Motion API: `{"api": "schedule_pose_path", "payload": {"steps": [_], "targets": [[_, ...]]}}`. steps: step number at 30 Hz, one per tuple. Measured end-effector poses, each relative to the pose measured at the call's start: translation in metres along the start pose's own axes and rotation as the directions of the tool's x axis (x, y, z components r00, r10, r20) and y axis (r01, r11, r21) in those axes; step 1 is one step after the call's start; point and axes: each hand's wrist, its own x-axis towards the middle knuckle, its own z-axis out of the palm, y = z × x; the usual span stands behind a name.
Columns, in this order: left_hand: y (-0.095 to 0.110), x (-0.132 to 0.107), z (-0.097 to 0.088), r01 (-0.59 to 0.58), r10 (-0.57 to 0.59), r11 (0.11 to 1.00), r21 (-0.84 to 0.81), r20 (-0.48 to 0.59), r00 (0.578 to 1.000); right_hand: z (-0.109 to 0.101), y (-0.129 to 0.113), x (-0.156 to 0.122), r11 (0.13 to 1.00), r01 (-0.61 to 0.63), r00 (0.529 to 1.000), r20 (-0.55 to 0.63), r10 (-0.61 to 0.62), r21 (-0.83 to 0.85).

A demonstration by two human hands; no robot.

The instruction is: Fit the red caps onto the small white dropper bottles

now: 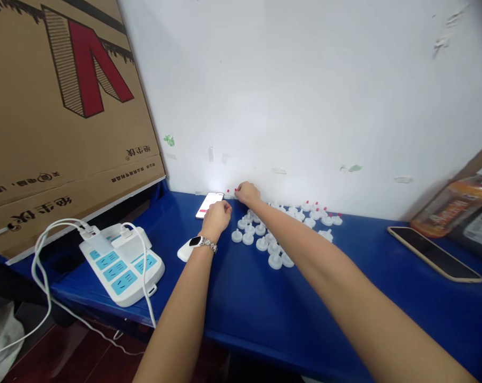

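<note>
Apparently I'm at the handling step: my right hand [248,193] pinches a red-tipped piece [236,190] at the counter's [233,303] back edge; my left hand's [219,214] hold I can't tell. Next move likely calls for steadiness.

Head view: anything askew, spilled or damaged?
The cardboard box at left looks inverted: its lettering reads upside down. The white wall is marred by a scuffed patch at upper right and torn-looking scraps lower down. No spill visible.

At ten o'clock, the cardboard carton [61,133] bears upside-down Chinese characters [139,151], apparently 绝尘侠, with an ® mark [127,158]. At three o'clock, the orange drink bottle's [456,205] white lettering [450,213] is illegible.
</note>
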Motion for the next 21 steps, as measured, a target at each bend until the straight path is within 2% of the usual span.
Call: {"api": "schedule_pose_path", "payload": {"steps": [2,4,7,9,11,13,17,19,21], "targets": [[0.005,0.001,-0.002,-0.024,0.024,0.999,-0.02,-0.029,0.999,-0.013,0.005,-0.009,0.999,0.048,0.998,-0.036,-0.047,0.023],[0.013,0.001,-0.004,-0.083,0.076,0.994,-0.074,-0.098,0.992,-0.03,0.014,-0.023,0.987,0.147,0.985,-0.102,-0.14,0.066],[0.031,-0.004,-0.006,-0.199,0.155,0.959,-0.2,-0.218,0.964,-0.058,0.033,-0.057,0.932,0.333,0.929,-0.223,-0.296,0.147],[0.046,-0.01,-0.005,-0.266,0.203,0.923,-0.278,-0.238,0.95,-0.075,0.048,-0.085,0.884,0.425,0.889,-0.27,-0.368,0.194],[0.061,-0.018,-0.002,-0.325,0.27,0.887,-0.327,-0.201,0.942,-0.087,0.063,-0.112,0.845,0.477,0.871,-0.259,-0.418,0.242],[0.075,-0.026,0.003,-0.383,0.364,0.862,-0.332,-0.12,0.924,-0.095,0.078,-0.135,0.825,0.504,0.858,-0.258,-0.444,0.255],[0.097,-0.035,0.017,-0.505,0.538,0.813,-0.29,0.046,0.841,-0.102,0.105,-0.164,0.79,0.537,0.823,-0.388,-0.414,0.296],[0.104,-0.036,0.024,-0.528,0.572,0.795,-0.3,0.081,0.816,-0.103,0.116,-0.173,0.771,0.544,0.815,-0.427,-0.391,0.331],[0.112,-0.035,0.03,-0.513,0.567,0.79,-0.336,0.083,0.819,-0.105,0.126,-0.178,0.764,0.551,0.814,-0.417,-0.403,0.337]]}}
